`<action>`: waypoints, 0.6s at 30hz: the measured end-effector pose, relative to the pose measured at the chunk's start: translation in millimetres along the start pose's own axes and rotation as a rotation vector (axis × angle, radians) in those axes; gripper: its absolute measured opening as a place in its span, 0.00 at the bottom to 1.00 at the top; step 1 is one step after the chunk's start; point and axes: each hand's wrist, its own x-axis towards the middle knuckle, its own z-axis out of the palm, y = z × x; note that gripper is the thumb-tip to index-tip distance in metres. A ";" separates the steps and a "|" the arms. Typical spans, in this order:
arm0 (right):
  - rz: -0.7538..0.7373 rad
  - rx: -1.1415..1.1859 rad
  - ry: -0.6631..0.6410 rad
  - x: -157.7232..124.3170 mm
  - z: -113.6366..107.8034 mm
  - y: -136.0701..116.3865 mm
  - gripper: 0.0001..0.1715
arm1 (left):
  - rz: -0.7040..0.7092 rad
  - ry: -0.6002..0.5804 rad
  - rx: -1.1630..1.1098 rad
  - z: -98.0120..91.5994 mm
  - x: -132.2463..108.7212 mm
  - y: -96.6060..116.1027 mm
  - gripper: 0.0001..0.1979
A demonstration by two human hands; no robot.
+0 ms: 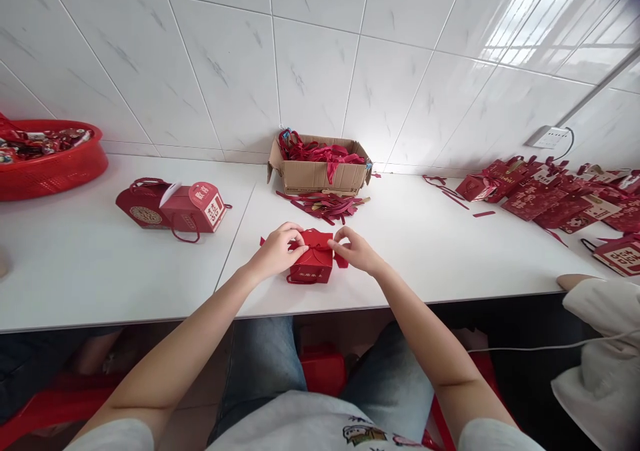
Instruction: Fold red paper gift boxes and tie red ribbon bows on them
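A small red gift box (313,262) stands on the white table (80,264) right in front of me. My left hand (276,250) grips its left top edge, fingers curled on the red ribbon there. My right hand (356,248) pinches the ribbon at the box's right top corner. A loop of red cord pokes out under the box's front.
A cardboard box of red ribbons (319,164) sits against the tiled wall, loose ribbons (325,205) in front of it. Two finished red boxes (173,208) lie at the left, a red basket (47,158) far left, several red boxes (555,194) at right. Another person's arm (580,282) rests at the right edge.
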 end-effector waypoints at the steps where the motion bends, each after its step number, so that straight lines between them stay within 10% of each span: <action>1: 0.101 0.075 -0.017 0.9 -0.7 2.1 0.26 | 0.002 -0.003 0.002 -0.1 -0.7 0.8 0.11; 7: 0.317 0.165 -0.442 2.8 -10.8 13.3 0.39 | 0.002 -0.018 0.018 0.5 -4.5 5.5 0.11; 18: 0.209 0.532 -0.508 -6.2 -29.5 13.9 0.15 | -0.002 -0.022 0.005 4.7 -5.5 1.7 0.11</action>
